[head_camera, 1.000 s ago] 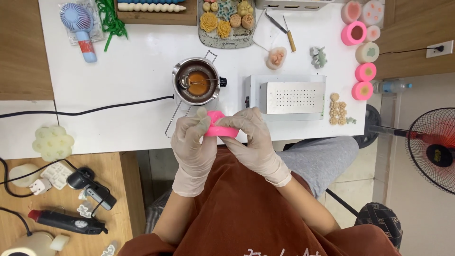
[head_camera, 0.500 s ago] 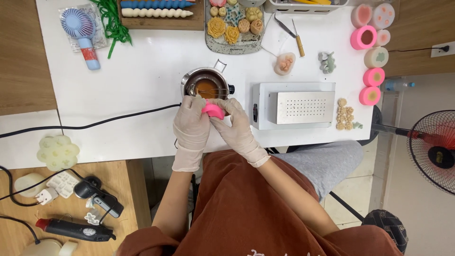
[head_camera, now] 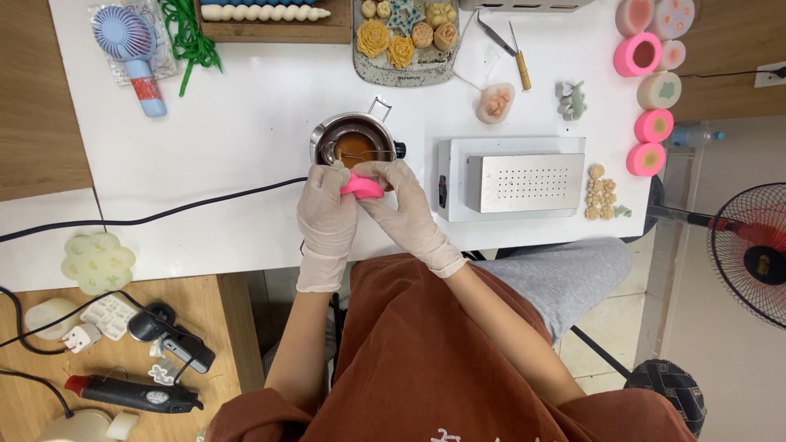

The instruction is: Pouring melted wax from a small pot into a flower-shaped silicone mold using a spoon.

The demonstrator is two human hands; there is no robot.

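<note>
**Pink mould held between two gloved hands at the table's front edge**

Both hands wear pale gloves and meet over the front edge of the white table (head_camera: 205, 164). The left hand (head_camera: 326, 214) and the right hand (head_camera: 399, 206) close on a pink mould (head_camera: 361, 186), which sits between their fingertips, thumbs pressing from either side. The mould is lifted off the tabletop, just in front of a small metal pot (head_camera: 354, 143) holding amber liquid. To the right of the pot, near the front edge, stands a perforated metal heater (head_camera: 524, 182), with small beige flowers (head_camera: 599, 193) beside it. More pink moulds (head_camera: 651, 127) line the right edge. A tray (head_camera: 407, 72) of yellow flowers lies at the back edge.
</note>
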